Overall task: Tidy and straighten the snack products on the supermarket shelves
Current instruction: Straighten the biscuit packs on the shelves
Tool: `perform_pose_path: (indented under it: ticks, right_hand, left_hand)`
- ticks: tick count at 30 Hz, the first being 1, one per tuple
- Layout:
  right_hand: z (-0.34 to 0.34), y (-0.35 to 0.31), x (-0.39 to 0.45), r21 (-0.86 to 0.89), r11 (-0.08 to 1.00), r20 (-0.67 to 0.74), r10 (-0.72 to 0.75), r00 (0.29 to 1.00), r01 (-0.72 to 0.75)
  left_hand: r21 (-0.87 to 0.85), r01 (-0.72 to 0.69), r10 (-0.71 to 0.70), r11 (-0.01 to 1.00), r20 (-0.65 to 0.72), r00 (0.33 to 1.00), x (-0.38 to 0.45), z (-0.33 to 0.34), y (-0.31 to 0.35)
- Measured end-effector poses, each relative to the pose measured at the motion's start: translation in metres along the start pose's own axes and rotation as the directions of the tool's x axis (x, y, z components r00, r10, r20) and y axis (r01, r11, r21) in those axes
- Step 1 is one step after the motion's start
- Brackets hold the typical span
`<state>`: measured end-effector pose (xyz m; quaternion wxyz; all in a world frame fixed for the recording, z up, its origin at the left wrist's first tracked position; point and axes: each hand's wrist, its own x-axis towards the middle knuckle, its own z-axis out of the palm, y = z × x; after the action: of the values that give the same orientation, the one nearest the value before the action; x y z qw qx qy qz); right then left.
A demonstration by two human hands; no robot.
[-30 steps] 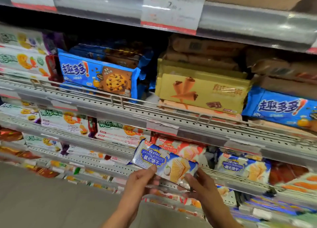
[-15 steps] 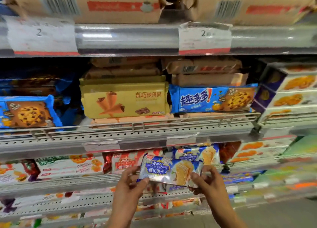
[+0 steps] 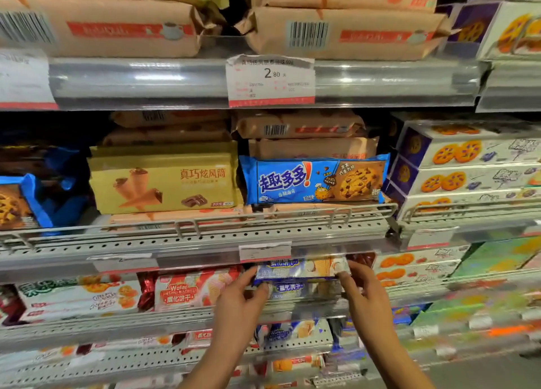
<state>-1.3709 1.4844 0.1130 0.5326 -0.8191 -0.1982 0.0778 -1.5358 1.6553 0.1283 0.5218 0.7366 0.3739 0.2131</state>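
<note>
A blue-and-white wafer biscuit pack (image 3: pixel 301 268) lies flat just under the front lip of the grey shelf (image 3: pixel 205 239), on top of another pack of the same kind (image 3: pixel 295 289). My left hand (image 3: pixel 243 298) grips its left end and my right hand (image 3: pixel 363 289) grips its right end. The pack is blurred. A red wafer pack (image 3: pixel 193 289) stands to its left.
Above sit a yellow cone-snack pack (image 3: pixel 164 181), a blue cookie pack (image 3: pixel 316 179) and tan packs behind. White cookie boxes (image 3: pixel 474 166) stack at the right. A price tag (image 3: pixel 270 80) hangs on the upper rail. Green-lettered packs (image 3: pixel 79 298) fill the left.
Both hands have carried the blue wafer pack up and into the shelf, onto the matching pack. The camera view has shifted right and closer to the shelves.
</note>
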Motion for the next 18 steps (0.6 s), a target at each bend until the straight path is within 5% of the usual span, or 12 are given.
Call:
perform_pose_path:
  ticks: [13,18]
  right_hand:
    - [0.021,-0.028,0.063,-0.27,0.95,0.008,-0.164,0.986,0.16]
    - [0.033,-0.019,0.077,-0.516,0.853,0.068,-0.043,0.997,0.072]
  left_hand:
    - [0.282,0.123,-0.069,0.951,-0.195,0.978,0.031,0.021,0.018]
    - [0.48,0.097,-0.033,0.872,-0.14,0.99,0.037,0.025,0.016]
